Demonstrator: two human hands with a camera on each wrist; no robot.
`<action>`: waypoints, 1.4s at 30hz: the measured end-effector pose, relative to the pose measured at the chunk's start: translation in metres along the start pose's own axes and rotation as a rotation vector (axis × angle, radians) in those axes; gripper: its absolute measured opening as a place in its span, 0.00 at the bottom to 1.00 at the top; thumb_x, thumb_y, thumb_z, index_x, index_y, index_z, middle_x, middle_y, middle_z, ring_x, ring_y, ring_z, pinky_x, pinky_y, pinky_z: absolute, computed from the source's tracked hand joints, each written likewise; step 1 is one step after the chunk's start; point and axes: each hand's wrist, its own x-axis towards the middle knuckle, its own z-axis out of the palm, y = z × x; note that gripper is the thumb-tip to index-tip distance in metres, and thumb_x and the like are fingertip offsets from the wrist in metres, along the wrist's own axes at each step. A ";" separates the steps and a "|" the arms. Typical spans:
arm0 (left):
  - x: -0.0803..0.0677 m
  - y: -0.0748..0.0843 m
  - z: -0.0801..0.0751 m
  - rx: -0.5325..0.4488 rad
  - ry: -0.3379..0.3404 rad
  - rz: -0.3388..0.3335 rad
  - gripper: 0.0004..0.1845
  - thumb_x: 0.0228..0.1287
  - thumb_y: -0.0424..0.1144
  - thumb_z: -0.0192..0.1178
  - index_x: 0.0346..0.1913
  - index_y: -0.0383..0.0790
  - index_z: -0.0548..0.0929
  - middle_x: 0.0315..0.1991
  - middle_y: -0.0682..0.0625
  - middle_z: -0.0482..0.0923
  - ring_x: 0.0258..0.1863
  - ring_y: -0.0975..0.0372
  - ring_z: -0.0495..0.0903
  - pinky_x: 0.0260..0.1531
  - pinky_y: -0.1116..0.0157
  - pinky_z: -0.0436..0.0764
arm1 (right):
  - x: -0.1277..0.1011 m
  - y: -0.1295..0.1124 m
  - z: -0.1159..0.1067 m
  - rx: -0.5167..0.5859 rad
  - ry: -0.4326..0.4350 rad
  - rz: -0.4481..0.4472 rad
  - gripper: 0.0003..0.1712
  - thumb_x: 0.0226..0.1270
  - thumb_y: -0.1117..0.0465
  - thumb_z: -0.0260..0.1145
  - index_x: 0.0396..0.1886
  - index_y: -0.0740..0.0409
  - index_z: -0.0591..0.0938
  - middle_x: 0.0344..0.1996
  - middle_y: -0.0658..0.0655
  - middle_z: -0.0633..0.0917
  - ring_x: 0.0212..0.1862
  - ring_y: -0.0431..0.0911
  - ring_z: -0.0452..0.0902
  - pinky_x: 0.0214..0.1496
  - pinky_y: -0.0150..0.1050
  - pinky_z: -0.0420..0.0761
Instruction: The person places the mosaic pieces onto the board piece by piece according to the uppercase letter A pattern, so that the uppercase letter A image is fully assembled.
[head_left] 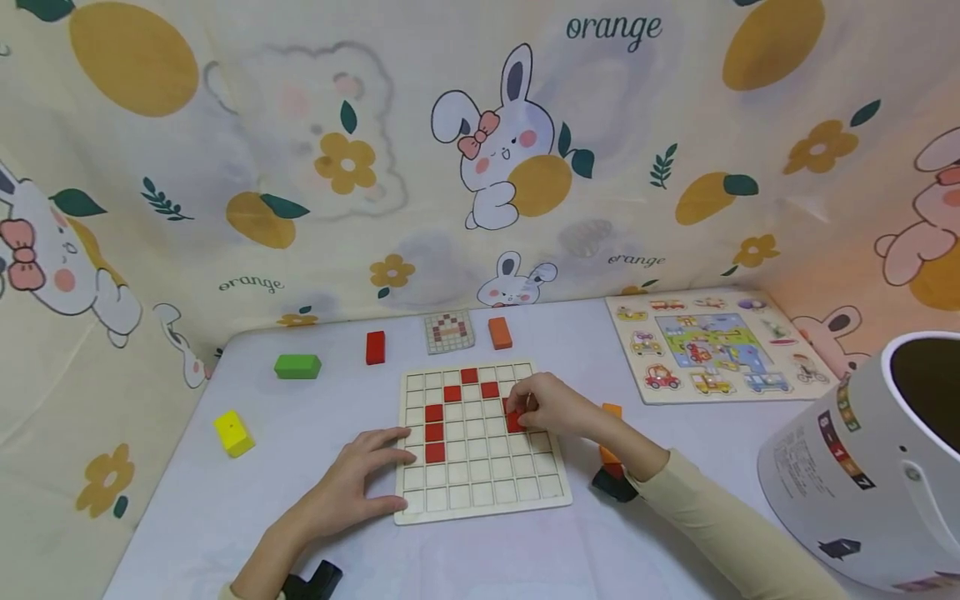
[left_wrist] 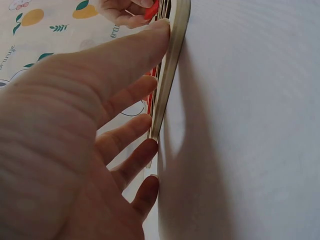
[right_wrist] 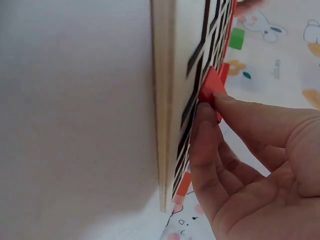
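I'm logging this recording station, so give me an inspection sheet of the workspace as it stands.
Surface: pale table, bare between items.
Job's things: wooden grid board with red squares set in several cells; red square going in.
Clutter: yellow block, green block, red block, orange block, pattern card, vehicle puzzle, white bucket.
Grippers: left hand rests flat on the board's left edge; right hand pinches the red square.
Cables: nothing seen.
Surroundings: bunny-and-orange print cloth behind and beside.
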 end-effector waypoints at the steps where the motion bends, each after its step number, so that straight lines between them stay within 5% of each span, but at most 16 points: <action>1: 0.000 0.000 0.000 -0.001 0.001 -0.001 0.27 0.51 0.50 0.77 0.56 0.55 0.83 0.71 0.52 0.67 0.70 0.52 0.63 0.63 0.39 0.63 | 0.000 0.000 0.001 -0.017 0.006 0.005 0.09 0.58 0.76 0.70 0.34 0.60 0.84 0.28 0.50 0.80 0.31 0.42 0.73 0.34 0.34 0.76; 8: -0.001 -0.001 -0.001 0.009 0.002 -0.006 0.26 0.51 0.50 0.77 0.55 0.56 0.83 0.71 0.53 0.67 0.70 0.52 0.63 0.63 0.40 0.64 | -0.009 -0.006 0.001 -0.172 0.096 0.024 0.11 0.59 0.69 0.73 0.42 0.59 0.87 0.35 0.50 0.81 0.32 0.43 0.74 0.36 0.35 0.75; 12: 0.000 -0.001 -0.001 0.004 0.001 -0.011 0.26 0.51 0.50 0.77 0.55 0.56 0.83 0.71 0.53 0.67 0.70 0.53 0.63 0.63 0.40 0.64 | -0.026 -0.016 0.002 -0.343 0.161 -0.009 0.15 0.62 0.60 0.73 0.47 0.60 0.86 0.44 0.55 0.81 0.44 0.50 0.76 0.43 0.44 0.78; 16: 0.000 -0.001 -0.001 0.002 0.002 -0.014 0.26 0.51 0.51 0.76 0.55 0.56 0.83 0.71 0.53 0.67 0.70 0.52 0.63 0.63 0.39 0.64 | -0.052 -0.022 0.006 -0.532 0.094 -0.050 0.29 0.67 0.46 0.68 0.61 0.59 0.80 0.64 0.64 0.74 0.66 0.63 0.66 0.59 0.62 0.70; 19: 0.000 -0.001 0.000 -0.001 -0.002 -0.010 0.27 0.51 0.51 0.76 0.56 0.55 0.83 0.71 0.52 0.67 0.70 0.52 0.63 0.63 0.39 0.64 | -0.072 -0.018 0.008 -0.579 0.026 -0.055 0.34 0.67 0.44 0.67 0.67 0.57 0.75 0.71 0.66 0.67 0.72 0.66 0.57 0.65 0.69 0.62; 25: 0.000 0.000 0.000 0.005 -0.004 -0.004 0.27 0.51 0.50 0.76 0.56 0.55 0.83 0.71 0.52 0.67 0.70 0.52 0.63 0.63 0.40 0.64 | -0.108 0.003 0.004 -0.367 0.142 0.006 0.41 0.51 0.62 0.79 0.67 0.56 0.73 0.64 0.65 0.71 0.62 0.59 0.69 0.61 0.59 0.72; 31: 0.000 0.000 0.001 0.002 -0.007 -0.027 0.26 0.51 0.51 0.76 0.55 0.55 0.83 0.71 0.52 0.67 0.70 0.52 0.63 0.63 0.38 0.63 | -0.138 0.021 -0.002 -0.078 0.334 0.098 0.48 0.43 0.72 0.81 0.67 0.59 0.71 0.53 0.62 0.72 0.48 0.51 0.74 0.46 0.41 0.79; 42: 0.001 -0.003 0.003 0.017 -0.004 -0.020 0.26 0.52 0.55 0.75 0.55 0.59 0.83 0.71 0.54 0.67 0.70 0.53 0.63 0.63 0.39 0.64 | -0.145 0.028 -0.002 0.027 0.362 0.082 0.22 0.43 0.74 0.80 0.39 0.57 0.83 0.37 0.51 0.77 0.35 0.44 0.74 0.36 0.33 0.78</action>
